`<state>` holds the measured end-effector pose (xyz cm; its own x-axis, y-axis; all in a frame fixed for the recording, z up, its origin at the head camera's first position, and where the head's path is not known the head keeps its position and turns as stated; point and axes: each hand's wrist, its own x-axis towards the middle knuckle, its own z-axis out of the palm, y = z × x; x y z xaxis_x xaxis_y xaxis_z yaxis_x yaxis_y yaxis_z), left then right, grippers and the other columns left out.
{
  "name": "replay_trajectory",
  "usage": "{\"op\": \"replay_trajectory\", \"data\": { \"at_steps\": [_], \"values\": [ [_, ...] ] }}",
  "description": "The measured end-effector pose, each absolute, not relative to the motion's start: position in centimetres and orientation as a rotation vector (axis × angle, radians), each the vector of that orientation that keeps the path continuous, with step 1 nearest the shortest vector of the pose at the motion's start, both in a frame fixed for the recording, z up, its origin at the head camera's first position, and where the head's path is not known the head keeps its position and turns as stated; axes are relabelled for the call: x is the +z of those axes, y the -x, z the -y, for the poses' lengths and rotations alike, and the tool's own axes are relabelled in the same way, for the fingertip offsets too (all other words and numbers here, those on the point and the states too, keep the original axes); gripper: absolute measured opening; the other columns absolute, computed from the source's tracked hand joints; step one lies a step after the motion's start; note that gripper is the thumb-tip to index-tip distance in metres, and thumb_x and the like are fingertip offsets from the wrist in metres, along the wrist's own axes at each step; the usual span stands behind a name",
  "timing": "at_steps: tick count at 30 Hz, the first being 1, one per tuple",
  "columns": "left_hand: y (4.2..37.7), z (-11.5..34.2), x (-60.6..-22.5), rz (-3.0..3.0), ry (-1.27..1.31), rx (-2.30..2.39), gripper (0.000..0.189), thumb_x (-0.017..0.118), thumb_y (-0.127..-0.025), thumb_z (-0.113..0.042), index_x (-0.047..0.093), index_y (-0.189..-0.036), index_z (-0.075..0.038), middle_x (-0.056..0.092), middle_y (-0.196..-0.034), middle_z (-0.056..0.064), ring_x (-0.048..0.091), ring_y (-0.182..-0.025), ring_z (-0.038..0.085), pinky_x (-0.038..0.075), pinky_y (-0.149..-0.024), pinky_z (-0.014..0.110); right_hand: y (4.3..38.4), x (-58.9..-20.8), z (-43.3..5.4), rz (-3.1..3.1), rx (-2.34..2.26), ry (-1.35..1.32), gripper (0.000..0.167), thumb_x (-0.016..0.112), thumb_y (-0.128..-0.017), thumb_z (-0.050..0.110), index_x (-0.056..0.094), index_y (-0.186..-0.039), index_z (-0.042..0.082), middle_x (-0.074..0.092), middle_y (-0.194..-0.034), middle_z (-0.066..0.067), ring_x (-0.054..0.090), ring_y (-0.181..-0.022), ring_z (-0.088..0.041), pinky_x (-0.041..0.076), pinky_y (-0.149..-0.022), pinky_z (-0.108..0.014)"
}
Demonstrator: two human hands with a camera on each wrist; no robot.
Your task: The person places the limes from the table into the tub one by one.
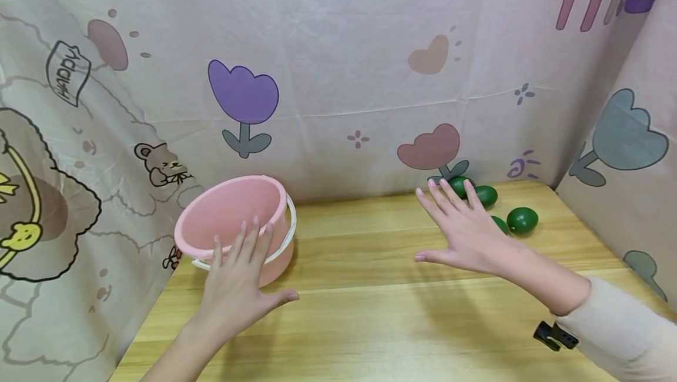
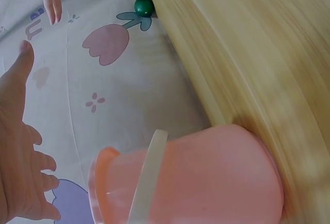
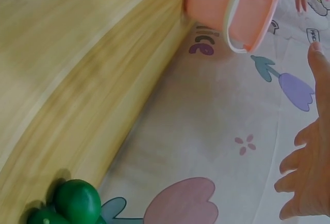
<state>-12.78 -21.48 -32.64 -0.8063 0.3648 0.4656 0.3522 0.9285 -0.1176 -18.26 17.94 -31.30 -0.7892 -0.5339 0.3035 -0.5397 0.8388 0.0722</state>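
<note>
- Head view: a pink bucket (image 1: 277,270) stands upright near the back left corner of the table (image 1: 349,323), its white handle (image 1: 290,223) lowered against the side.
- The left hand (image 1: 235,288) is raised in front of the bucket, fingers apart and thumb stretched out, gripping nothing.
- Four green fruits (image 1: 522,220) lie near the table's back right corner; the right hand (image 1: 471,238) partly hides some of them, its fingers spread and holding nothing.
- A patterned curtain (image 1: 338,76) hangs behind the table's back edge; a black clip (image 1: 555,336) shows beside the right sleeve (image 1: 613,317).
- Left wrist view: a gap separates the left hand from the bucket, which stands close to the table's back edge.
- Right wrist view: the right hand is apart from the fruits, which lie bunched by the back edge; the bucket stands well away, farther along that edge.
</note>
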Motion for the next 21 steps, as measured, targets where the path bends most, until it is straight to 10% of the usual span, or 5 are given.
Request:
{"op": "replay_trajectory", "data": {
  "at_steps": [21],
  "values": [
    [12.6, 22.9, -33.1, 2.588, 0.469, 0.016, 0.112, 0.052, -0.069, -0.082, 0.014, -0.153, -0.018, 0.024, -0.154, 0.018, 0.020, -0.142, 0.036, -0.002, -0.119, 0.060, 19.9, -31.2, -15.1, 2.703, 0.042, -0.849, 0.105, 0.047, -0.078, 0.078, 0.016, -0.152, 0.011, 0.013, -0.156, -0.017, 0.009, -0.145, -0.035, -0.015, -0.118, -0.055]
  ]
}}
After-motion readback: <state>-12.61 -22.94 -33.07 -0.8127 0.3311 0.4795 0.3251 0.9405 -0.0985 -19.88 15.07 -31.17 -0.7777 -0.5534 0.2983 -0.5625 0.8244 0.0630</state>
